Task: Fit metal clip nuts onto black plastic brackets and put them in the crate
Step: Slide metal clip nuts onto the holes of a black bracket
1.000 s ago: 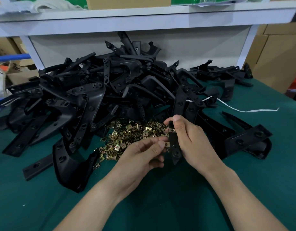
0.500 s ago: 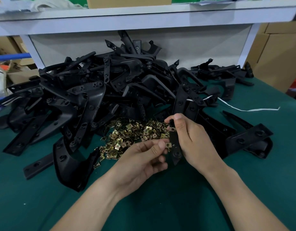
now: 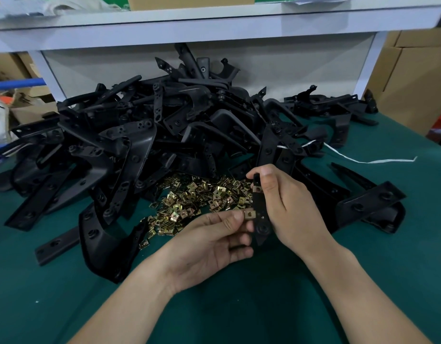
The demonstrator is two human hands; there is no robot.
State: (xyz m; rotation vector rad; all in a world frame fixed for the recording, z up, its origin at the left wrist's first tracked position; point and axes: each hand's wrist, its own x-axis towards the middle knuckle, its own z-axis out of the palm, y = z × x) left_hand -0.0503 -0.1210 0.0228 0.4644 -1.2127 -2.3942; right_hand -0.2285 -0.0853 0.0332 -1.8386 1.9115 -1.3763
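Here, a narrow black plastic bracket is being held upright by the right hand, fingers curled round it. A small brass-coloured metal clip nut is being pinched between thumb and forefinger of the left hand and pressed against the bracket's left edge, below a second clip nut seated higher up. Just beyond, a loose pile of clip nuts is being hemmed in by a heap of black brackets; room is being left on the green table mat at the near side.
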